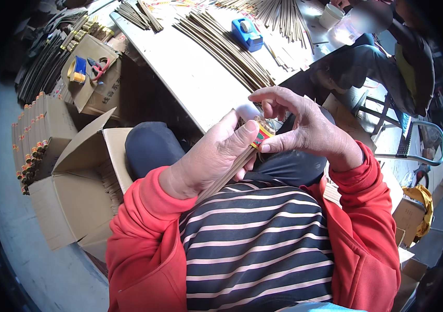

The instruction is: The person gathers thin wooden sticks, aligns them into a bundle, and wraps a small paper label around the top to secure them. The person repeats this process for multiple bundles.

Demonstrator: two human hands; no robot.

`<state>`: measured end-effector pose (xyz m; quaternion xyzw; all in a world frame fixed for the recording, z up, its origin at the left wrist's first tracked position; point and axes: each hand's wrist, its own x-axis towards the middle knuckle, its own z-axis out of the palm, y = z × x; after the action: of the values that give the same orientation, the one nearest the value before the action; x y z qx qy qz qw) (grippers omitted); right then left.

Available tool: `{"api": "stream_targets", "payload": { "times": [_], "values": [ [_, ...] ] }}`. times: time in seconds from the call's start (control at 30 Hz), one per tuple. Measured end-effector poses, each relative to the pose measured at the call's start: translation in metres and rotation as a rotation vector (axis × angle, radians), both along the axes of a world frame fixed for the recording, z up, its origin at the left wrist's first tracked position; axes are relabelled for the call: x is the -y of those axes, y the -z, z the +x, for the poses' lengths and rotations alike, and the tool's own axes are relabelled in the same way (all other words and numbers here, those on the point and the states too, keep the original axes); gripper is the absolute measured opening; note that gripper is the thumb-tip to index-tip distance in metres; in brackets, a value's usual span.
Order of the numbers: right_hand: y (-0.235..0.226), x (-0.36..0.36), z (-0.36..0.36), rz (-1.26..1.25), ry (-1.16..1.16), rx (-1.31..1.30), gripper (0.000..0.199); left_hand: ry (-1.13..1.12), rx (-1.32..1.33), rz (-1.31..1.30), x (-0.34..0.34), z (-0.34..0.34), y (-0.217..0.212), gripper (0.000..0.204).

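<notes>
Thin tan stick bundle [232, 169] gripped in left hand [208, 158] — right hand [304, 127] pinching its red-yellow label band [261, 136], white table [190, 78] beyond

Over the lap, the left hand [208, 161] grips a thin bundle of sticks [229, 174], thumb pressed on its red and yellow paper band [261, 136]. The right hand [304, 127] pinches that band from above. On the worktop [190, 78] beyond, long stick bundles [226, 49] lie beside a blue tape dispenser [246, 33]. An open cardboard box [76, 192] stands on the floor at left.
</notes>
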<state>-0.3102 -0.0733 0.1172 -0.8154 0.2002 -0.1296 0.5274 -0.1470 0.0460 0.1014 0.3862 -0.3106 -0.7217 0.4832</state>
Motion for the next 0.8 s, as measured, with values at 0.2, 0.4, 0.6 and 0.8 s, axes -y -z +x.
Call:
{"api": "stream_targets", "payload": {
  "times": [0.2,0.4,0.6,0.8],
  "values": [
    [0.001,-0.013,-0.002,0.006,0.224,-0.055,0.065,-0.02,0.03,0.022,0.001,0.003,0.003,0.072],
    [-0.005,-0.033,-0.002,-0.508,0.385,-0.045,0.048,-0.116,0.105,-0.006,-0.002,0.002,0.003,0.085],
    [0.002,-0.029,-0.002,0.168,0.182,-0.08,0.031,-0.159,0.188,-0.033,-0.004,-0.003,0.008,0.093],
    [0.008,-0.019,-0.006,0.566,-0.006,0.026,0.033,-0.131,0.214,-0.044,-0.006,-0.008,0.012,0.097]
  ]
}}
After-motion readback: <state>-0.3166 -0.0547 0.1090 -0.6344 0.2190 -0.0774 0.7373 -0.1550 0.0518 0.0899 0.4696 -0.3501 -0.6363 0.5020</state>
